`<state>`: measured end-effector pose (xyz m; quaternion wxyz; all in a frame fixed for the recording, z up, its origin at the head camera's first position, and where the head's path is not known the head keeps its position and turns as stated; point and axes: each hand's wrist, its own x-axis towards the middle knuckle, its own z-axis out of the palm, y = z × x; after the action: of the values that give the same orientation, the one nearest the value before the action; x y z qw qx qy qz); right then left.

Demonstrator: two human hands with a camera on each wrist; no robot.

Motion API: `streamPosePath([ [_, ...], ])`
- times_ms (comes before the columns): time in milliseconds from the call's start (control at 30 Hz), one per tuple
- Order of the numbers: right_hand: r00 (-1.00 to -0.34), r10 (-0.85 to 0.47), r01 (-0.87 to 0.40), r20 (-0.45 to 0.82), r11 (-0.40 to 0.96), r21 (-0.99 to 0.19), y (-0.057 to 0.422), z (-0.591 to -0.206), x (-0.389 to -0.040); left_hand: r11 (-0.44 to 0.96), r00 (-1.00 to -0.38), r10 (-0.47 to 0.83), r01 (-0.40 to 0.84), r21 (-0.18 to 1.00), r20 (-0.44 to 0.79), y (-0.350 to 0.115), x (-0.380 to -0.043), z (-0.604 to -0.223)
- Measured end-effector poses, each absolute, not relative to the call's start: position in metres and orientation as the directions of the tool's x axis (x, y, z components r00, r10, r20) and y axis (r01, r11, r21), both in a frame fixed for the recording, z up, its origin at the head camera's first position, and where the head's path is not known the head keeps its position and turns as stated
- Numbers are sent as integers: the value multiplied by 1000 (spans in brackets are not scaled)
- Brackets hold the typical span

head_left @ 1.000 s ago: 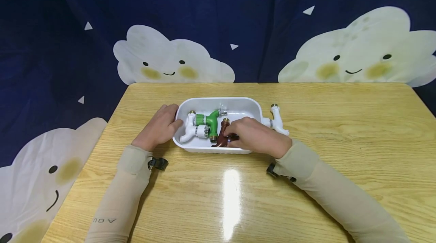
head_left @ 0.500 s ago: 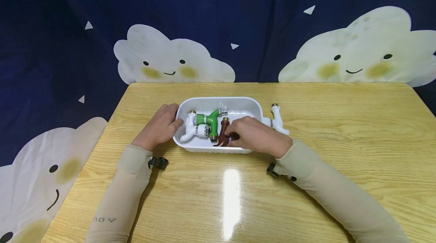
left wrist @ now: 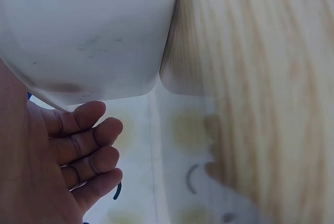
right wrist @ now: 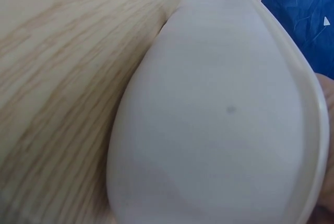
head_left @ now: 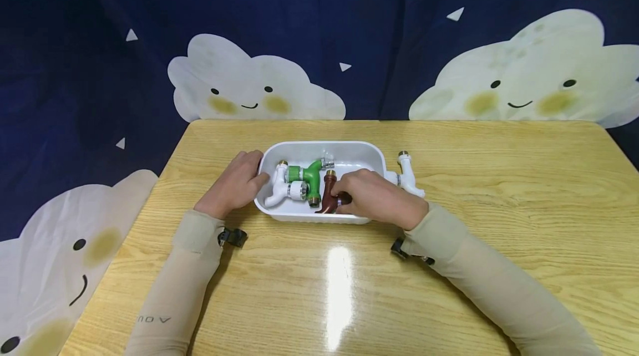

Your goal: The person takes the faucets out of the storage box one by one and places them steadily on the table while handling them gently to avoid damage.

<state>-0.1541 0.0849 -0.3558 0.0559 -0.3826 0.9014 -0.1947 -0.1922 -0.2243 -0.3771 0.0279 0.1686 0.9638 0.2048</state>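
Observation:
A white plastic tub (head_left: 319, 217) stands on the table with several taps in it. At its left end my left hand (head_left: 234, 184) holds the rim, thumb over the edge; in the left wrist view the fingers (left wrist: 86, 151) curl outside the wall. My right hand (head_left: 371, 195) reaches over the front right of the tub and grips a dark brown tap (head_left: 328, 192) with a brass threaded end. Left of that tap lie a green tap (head_left: 312, 178) and a white tap (head_left: 279, 187) with a white knob. The tub's wall hides most of the right hand in the right wrist view.
Another white tap (head_left: 406, 176) lies on the wooden table (head_left: 489, 206), just right of the tub, its knob close to the tub's right end. Behind the table hangs a dark blue cloth (head_left: 369, 23) with clouds.
The brown tap has shifted very slightly to the right and away, still in my right hand. My left hand keeps its place on the tub's rim.

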Motion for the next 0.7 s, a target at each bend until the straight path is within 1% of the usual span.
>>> streamPosePath([
  [233,-703,-710,-665,36,639,-388,85,-355,-155,859,-941,339,315,404,11,-225,-192,-377],
  [433,-726,-687,-642,28,663,-386,83,-353,-155,857,-939,344,318,405,10,-225,-193,-377],
  [700,-727,-686,-633,-6,674,-380,83,-352,-155,859,-941,340,312,405,4,-225,-193,-378],
])
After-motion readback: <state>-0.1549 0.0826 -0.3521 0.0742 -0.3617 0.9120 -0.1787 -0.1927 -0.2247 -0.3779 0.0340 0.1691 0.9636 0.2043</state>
